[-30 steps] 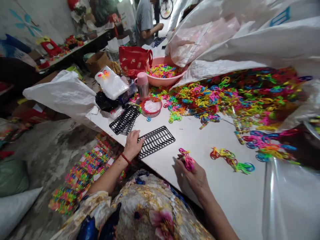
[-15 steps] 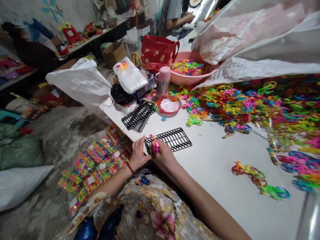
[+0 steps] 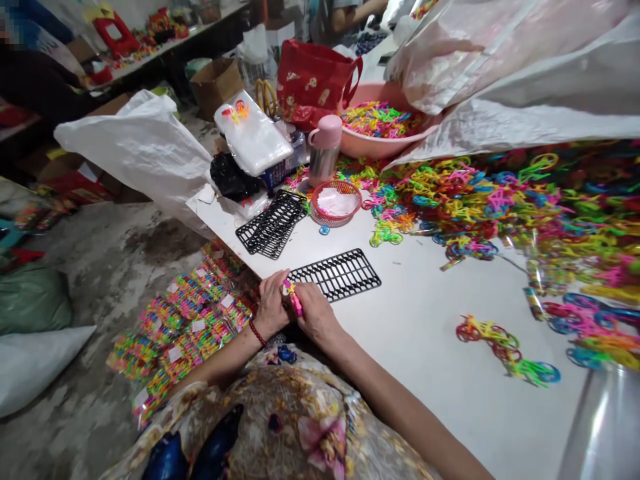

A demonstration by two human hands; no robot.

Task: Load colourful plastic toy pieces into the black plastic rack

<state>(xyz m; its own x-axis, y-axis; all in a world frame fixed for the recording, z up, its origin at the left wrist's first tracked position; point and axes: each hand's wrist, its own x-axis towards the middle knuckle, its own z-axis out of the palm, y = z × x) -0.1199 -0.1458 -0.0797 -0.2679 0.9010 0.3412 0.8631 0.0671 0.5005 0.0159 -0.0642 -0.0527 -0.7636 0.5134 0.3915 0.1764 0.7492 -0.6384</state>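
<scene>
My right hand (image 3: 316, 313) is closed around a small pink and yellow plastic toy (image 3: 295, 301), held over the near edge of the white table. Pressed up against it, my left hand (image 3: 273, 301) has its fingers curled; what lies inside them is hidden. A black plastic grid rack (image 3: 340, 275) lies flat just beyond both hands, its left end partly covered by them. To the right on the table sits a loose cluster of bright toy bicycles (image 3: 505, 347).
More black racks (image 3: 273, 223) lie stacked at the table's left edge, near a red basket (image 3: 336, 203) of white slips and a pink-lidded flask (image 3: 325, 150). A large heap of toys (image 3: 480, 193) covers the back right. Packed toys (image 3: 185, 313) stand on the floor at left.
The pink and yellow toy has moved left and down, off the rack's left end. My hands have come closer together around it. The camera view has tilted slightly.
</scene>
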